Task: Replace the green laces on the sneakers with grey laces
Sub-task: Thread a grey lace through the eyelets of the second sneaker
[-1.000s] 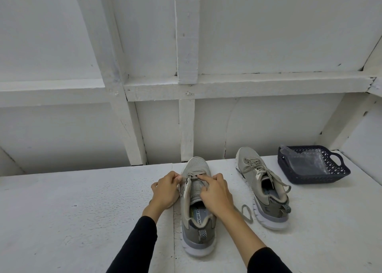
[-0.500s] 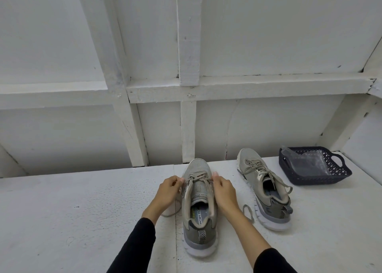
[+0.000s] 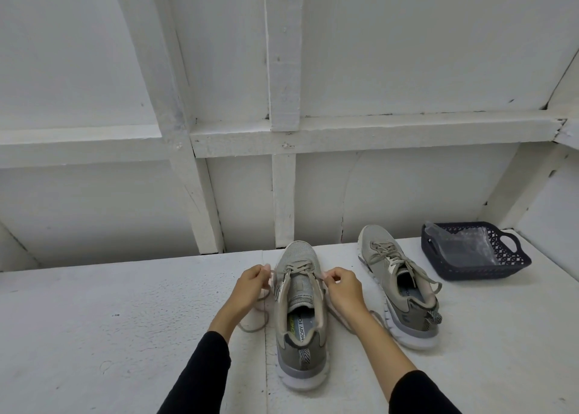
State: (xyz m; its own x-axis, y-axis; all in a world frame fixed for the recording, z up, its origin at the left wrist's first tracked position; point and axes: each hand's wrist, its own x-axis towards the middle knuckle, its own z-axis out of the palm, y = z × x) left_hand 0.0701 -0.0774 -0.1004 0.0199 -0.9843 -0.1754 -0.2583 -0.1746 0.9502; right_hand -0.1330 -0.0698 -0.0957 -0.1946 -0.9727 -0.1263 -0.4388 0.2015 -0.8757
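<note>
A grey-green sneaker stands in front of me, toe pointing away, laced only at its lowest eyelets. My left hand pinches one lace end on the shoe's left side, and the slack trails down onto the table. My right hand pinches the other lace end on the right side. Both hands are held apart, level with the eyelets. The second sneaker sits to the right, fully laced, with loose ends hanging over its side.
A dark blue plastic basket holding a clear plastic bag stands at the back right of the white table. A white panelled wall rises right behind the shoes.
Both hands moved from over the tongue out to the shoe's two sides, drawing the lace ends apart. The shoe stayed in place.
</note>
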